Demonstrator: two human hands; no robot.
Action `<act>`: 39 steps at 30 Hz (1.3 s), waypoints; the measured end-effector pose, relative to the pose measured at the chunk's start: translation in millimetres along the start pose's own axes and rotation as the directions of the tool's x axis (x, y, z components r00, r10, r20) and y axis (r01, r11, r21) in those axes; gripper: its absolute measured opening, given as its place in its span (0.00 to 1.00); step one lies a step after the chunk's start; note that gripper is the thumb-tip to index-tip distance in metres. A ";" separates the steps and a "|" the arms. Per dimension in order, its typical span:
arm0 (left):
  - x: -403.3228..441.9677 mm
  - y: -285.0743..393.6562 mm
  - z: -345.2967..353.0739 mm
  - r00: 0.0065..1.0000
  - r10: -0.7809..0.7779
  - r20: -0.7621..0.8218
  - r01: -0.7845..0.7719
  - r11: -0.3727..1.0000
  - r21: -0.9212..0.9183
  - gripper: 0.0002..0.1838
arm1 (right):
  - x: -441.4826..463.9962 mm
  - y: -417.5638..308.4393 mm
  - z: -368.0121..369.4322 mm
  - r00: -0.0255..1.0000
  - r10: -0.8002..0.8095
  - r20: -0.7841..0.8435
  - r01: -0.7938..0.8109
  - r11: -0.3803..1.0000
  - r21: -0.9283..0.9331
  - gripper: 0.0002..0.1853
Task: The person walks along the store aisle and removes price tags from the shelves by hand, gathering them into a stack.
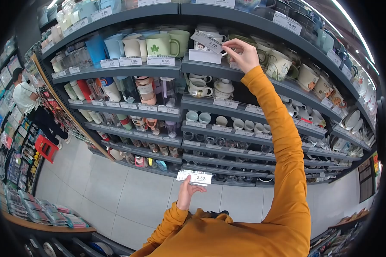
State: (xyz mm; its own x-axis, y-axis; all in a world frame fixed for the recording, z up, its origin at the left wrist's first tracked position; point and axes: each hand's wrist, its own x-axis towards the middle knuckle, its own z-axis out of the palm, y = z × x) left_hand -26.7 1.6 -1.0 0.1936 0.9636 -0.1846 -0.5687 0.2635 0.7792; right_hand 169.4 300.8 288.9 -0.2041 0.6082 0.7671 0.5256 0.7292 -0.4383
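Observation:
My right hand [243, 55] is raised to a shelf of mugs, its thumb and fingertips pinching the edge of a price tag [207, 41] marked 7.50. The tag tilts in front of a white mug with a printed figure, above a blank white label [205, 56] on the shelf edge. Low in front of my body, my left hand [187, 191] grips a small stack of price tags [194, 177], the top one reading 2.50. Left of the raised tag stands a green mug [159, 45] with a leaf print; a white floral mug [278, 65] stands to the right.
Shelves below hold teapots [200, 88], small cups [204, 118] and bottles [146, 90]. At the far left a person [26, 96] in a white top stands by another rack, near a red stool [46, 148]. Packaged goods [51, 212] lie on a low display behind me.

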 end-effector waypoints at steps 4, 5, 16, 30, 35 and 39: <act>-1.2 -0.1 -0.7 1.000 -0.013 0.000 0.013 1.000 -0.014 0.29 | -2.2 -5.4 -0.5 1.000 0.006 0.020 -0.005 1.000 -0.030 0.08; -1.4 -0.1 -0.4 1.000 -0.015 -0.004 0.015 1.000 -0.020 0.29 | -2.8 -6.0 -0.6 1.000 0.001 0.021 -0.001 1.000 -0.029 0.08; -3.5 -4.8 -4.4 0.999 -0.021 -0.035 0.019 0.999 -0.049 0.29 | -2.3 -3.6 1.5 0.999 0.005 0.035 -0.005 1.000 -0.001 0.08; -6.0 -6.8 -3.7 0.998 -0.029 -0.051 0.026 0.998 -0.062 0.26 | -5.9 1.4 -0.9 1.000 -0.003 0.027 0.008 0.985 -0.173 0.08; -4.7 -7.3 -1.8 0.997 -0.035 -0.067 0.031 0.998 -0.061 0.26 | -8.8 0.1 -5.8 0.994 -0.113 0.008 0.112 0.966 -0.232 0.08; -3.4 -7.7 0.8 0.997 -0.038 -0.060 0.034 0.998 -0.057 0.26 | -9.9 -3.4 -4.7 0.985 -0.159 0.066 0.172 0.925 -0.339 0.08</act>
State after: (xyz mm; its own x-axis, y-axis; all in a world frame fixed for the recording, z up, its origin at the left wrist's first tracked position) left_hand -22.3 -3.7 -5.9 0.1663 0.9540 -0.2496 -0.6065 0.2985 0.7369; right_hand 173.5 290.8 285.0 -0.3389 0.5041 0.7944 0.7310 0.6726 -0.1149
